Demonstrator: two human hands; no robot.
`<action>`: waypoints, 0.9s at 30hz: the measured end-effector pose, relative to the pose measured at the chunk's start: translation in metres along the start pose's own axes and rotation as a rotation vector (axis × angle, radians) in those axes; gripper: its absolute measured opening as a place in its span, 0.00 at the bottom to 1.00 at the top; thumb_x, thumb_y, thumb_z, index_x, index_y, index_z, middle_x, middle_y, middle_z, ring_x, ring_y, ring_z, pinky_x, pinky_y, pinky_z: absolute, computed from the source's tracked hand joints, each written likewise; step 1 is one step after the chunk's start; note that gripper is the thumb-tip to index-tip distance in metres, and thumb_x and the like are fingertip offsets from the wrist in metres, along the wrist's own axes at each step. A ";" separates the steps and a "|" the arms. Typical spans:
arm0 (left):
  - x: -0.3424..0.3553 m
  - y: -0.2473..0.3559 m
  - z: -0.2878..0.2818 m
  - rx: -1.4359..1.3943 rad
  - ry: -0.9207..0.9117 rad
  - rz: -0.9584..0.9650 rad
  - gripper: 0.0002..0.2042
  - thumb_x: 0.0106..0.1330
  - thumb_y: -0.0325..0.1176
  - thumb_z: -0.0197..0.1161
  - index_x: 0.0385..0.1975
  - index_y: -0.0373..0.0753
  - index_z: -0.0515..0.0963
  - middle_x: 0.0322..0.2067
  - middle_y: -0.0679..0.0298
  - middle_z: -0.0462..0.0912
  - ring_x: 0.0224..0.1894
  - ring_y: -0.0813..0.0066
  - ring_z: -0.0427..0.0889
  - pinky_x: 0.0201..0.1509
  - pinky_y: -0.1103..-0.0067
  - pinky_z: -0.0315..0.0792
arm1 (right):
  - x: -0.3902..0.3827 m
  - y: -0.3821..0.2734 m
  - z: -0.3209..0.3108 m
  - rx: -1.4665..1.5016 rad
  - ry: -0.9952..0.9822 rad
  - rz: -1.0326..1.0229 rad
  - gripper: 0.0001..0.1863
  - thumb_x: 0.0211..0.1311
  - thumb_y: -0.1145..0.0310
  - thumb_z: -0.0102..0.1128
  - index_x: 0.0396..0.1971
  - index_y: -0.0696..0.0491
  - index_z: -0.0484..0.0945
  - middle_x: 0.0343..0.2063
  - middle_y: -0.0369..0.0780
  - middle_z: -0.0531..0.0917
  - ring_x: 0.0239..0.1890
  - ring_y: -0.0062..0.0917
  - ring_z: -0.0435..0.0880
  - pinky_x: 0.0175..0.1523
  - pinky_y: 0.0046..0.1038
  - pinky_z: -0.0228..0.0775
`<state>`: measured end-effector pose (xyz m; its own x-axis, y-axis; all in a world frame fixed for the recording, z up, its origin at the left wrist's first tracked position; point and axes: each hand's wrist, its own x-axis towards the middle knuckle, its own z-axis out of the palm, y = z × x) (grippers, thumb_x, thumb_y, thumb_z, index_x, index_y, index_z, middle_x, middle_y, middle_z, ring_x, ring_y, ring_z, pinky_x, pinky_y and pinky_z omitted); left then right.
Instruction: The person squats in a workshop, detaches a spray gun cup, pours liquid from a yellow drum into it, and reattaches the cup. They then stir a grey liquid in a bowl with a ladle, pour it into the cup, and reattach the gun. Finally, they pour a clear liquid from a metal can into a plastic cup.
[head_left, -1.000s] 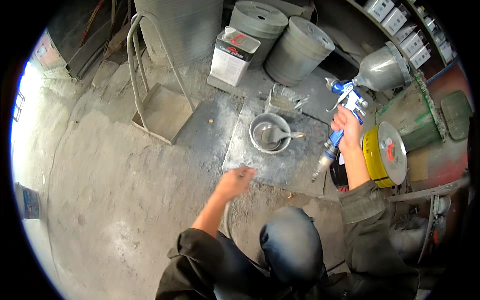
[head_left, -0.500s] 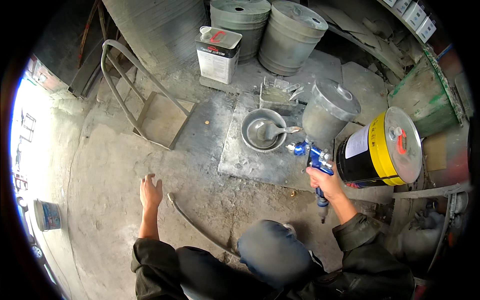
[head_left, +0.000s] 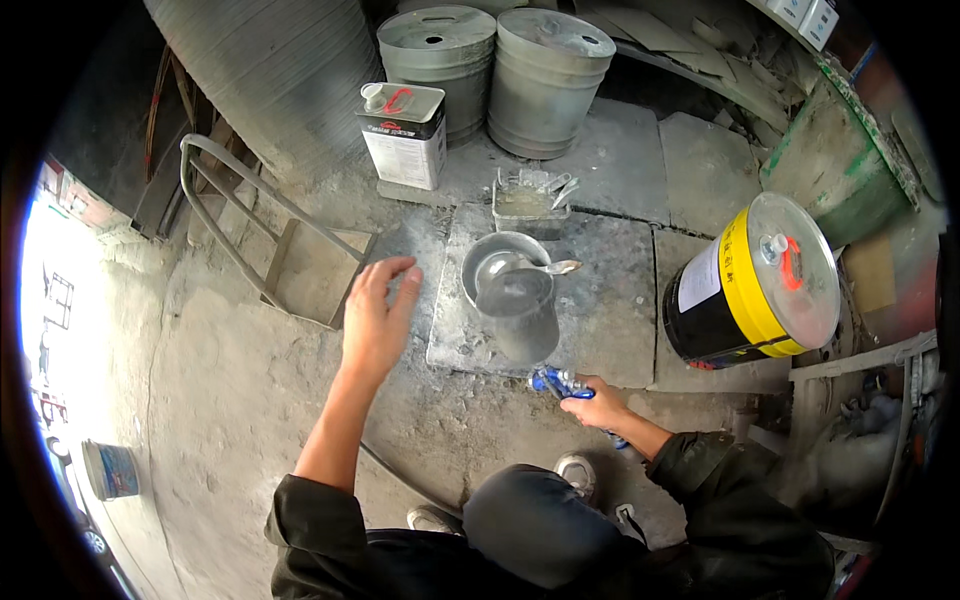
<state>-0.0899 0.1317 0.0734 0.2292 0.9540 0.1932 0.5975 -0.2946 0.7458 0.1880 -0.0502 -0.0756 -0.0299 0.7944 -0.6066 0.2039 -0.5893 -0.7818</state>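
Observation:
My right hand (head_left: 597, 405) is closed around the handle of a blue spray gun (head_left: 555, 382). A grey lidded cup (head_left: 527, 335) sits on the gun, blurred and partly covering a metal bowl (head_left: 502, 243). Inside the bowl lies a spoon-like scoop (head_left: 560, 267), its pale handle end over the rim. Left of the bowl, my left hand (head_left: 377, 315) is raised, fingers apart and holding nothing. An air hose (head_left: 412, 476) lies on the floor near my shoes; my left forearm hides its far end.
Behind the bowl stand a small tray of tools (head_left: 530, 205), a rectangular can (head_left: 405, 140) and two metal drums (head_left: 550, 85). A yellow-and-black drum (head_left: 760, 280) stands at right. A metal-framed cart (head_left: 310, 270) is at left, and a bucket (head_left: 110, 470) farther left.
My right hand has brought the spray gun and its cup leftward, the cup now in front of the bowl. My left hand has moved forward and right. The view has shifted slightly.

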 end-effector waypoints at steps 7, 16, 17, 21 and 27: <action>-0.024 0.011 0.031 0.021 -0.359 0.311 0.24 0.60 0.47 0.64 0.55 0.45 0.73 0.56 0.51 0.71 0.58 0.49 0.70 0.60 0.63 0.67 | -0.005 0.019 0.026 -0.255 -0.044 -0.244 0.26 0.48 0.71 0.60 0.52 0.53 0.76 0.26 0.40 0.82 0.28 0.22 0.78 0.37 0.27 0.70; -0.048 0.021 0.025 0.119 -0.544 0.729 0.29 0.53 0.50 0.68 0.57 0.54 0.72 0.61 0.51 0.66 0.59 0.46 0.69 0.60 0.60 0.68 | -0.011 0.018 0.012 -0.278 -0.163 -0.538 0.33 0.51 0.72 0.56 0.62 0.43 0.69 0.33 0.46 0.83 0.32 0.29 0.81 0.42 0.29 0.72; -0.047 0.022 0.024 0.134 -0.516 0.738 0.27 0.54 0.50 0.67 0.56 0.53 0.73 0.58 0.52 0.68 0.56 0.46 0.71 0.58 0.61 0.70 | -0.011 0.017 0.011 -0.284 -0.156 -0.488 0.33 0.51 0.72 0.56 0.62 0.42 0.69 0.31 0.46 0.83 0.31 0.29 0.82 0.41 0.30 0.72; -0.044 0.015 0.029 0.103 -0.387 0.670 0.27 0.53 0.46 0.68 0.53 0.45 0.74 0.52 0.47 0.73 0.50 0.46 0.76 0.53 0.63 0.72 | -0.020 -0.003 0.027 -0.349 0.017 -0.369 0.32 0.53 0.70 0.56 0.62 0.40 0.69 0.25 0.47 0.81 0.26 0.33 0.82 0.35 0.31 0.71; -0.041 0.013 0.038 0.267 -0.348 0.239 0.33 0.51 0.44 0.70 0.58 0.48 0.68 0.52 0.43 0.72 0.50 0.44 0.77 0.51 0.61 0.74 | -0.002 0.001 0.043 -0.429 0.185 -0.349 0.31 0.54 0.69 0.56 0.62 0.39 0.69 0.23 0.49 0.80 0.24 0.41 0.81 0.32 0.35 0.70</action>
<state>-0.0618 0.0869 0.0512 0.5993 0.7965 0.0801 0.6626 -0.5497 0.5087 0.1463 -0.0591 -0.0816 -0.0033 0.9660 -0.2583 0.5920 -0.2063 -0.7790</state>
